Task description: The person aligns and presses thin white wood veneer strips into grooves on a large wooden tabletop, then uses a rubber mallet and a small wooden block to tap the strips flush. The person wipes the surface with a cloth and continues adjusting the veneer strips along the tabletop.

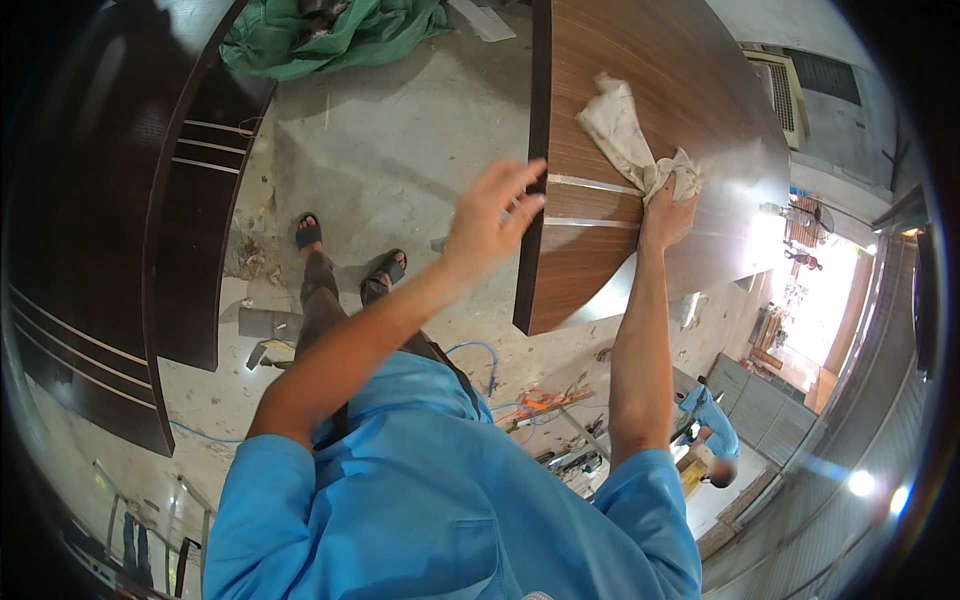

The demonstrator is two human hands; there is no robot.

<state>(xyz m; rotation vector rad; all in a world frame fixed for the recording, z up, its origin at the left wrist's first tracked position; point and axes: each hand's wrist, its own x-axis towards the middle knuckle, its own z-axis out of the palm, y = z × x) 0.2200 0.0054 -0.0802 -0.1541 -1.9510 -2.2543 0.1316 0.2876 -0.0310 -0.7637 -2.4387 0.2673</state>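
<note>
A brown wood-grain panel with a dark edge and two pale inlaid strips stands in front of me on the right. My right hand is closed on a crumpled off-white cloth and presses it against the panel's face, close to the strips. Part of the cloth trails loose toward the panel's far side. At the panel's dark left edge is my left hand, slightly blurred, its fingers apart and holding nothing. Its fingertips are at the edge; whether they touch it I cannot tell.
Dark panels with pale strips stand on the left. Green sheeting lies at the far end of the concrete floor. A blue hose and orange material lie on the floor. Another person bends at the lower right.
</note>
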